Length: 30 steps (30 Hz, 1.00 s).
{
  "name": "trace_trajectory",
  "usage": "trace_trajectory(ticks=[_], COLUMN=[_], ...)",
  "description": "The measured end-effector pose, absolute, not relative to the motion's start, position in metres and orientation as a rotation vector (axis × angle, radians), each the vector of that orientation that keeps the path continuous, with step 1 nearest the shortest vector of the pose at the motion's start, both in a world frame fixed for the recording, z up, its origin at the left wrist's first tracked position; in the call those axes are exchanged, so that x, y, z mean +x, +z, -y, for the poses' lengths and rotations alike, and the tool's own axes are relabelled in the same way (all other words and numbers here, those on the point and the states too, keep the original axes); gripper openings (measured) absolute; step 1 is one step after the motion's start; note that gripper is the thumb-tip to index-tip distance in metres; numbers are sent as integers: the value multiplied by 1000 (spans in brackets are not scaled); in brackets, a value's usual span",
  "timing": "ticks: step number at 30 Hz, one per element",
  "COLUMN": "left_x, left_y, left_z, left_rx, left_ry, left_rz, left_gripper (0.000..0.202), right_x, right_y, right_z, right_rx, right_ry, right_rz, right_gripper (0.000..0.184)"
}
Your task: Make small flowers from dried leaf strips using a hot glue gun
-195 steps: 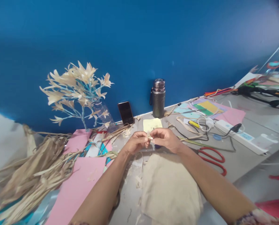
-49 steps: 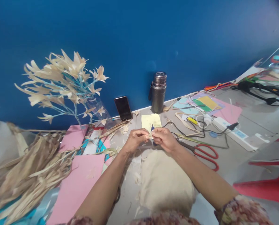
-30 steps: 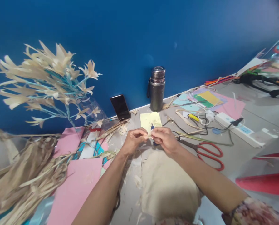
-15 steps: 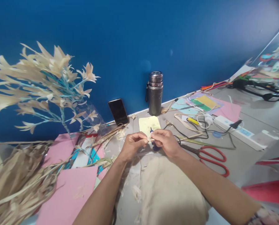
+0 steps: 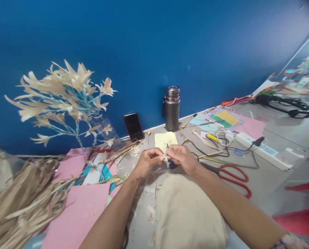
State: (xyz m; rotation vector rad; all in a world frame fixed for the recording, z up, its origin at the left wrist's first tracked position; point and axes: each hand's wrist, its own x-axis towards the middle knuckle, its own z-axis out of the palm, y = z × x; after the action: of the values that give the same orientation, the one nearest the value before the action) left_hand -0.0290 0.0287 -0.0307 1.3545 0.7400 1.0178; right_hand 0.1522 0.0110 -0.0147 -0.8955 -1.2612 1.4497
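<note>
My left hand (image 5: 148,162) and my right hand (image 5: 184,158) meet over the front of the table, fingertips almost touching. Both are closed in a pinch on a small pale piece of dried husk (image 5: 165,155), mostly covered by the fingers. Just behind my right fingers stands a small dark blue bottle (image 5: 172,165) with a pointed tip, partly hidden. A yellow paper pad (image 5: 166,138) with smudges lies beyond my fingertips. Red-handled scissors (image 5: 233,174) rest to the right of my right wrist.
Cream husk flowers on blue stems (image 5: 74,100) stand at left, above dried husks (image 5: 22,193) and pink sheets (image 5: 78,211). A phone (image 5: 133,126) and a metal flask (image 5: 172,110) stand by the blue wall. Cables and a power strip (image 5: 263,150) lie at right.
The view has shifted slightly, so the flowers and flask sit lower in the picture. Both hands stay together with the small piece between them.
</note>
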Motion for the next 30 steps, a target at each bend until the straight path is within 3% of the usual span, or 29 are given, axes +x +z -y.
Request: trace_trajectory(ticks=[10,16,21,30], left_x=[-27,-26,-24,-26], left_y=[-28,-33,-37,-28], left_z=[-27,-30,-31,-27], left_rx=[1368,1260,1038,1005], left_ry=[987,1033,1009,994], left_rz=[-751,-786,-645,-684], left_gripper=[20,18,42,32], right_x=[148,144,147,151], right_y=[-17,-17,-15,-14], right_z=[-12,-12,-13,-11], right_rx=[-961,-909,-837,-990], right_ry=[1494,1560,1504,1195], right_rz=[1095,965,929,1270], right_gripper=[25,27,27,29])
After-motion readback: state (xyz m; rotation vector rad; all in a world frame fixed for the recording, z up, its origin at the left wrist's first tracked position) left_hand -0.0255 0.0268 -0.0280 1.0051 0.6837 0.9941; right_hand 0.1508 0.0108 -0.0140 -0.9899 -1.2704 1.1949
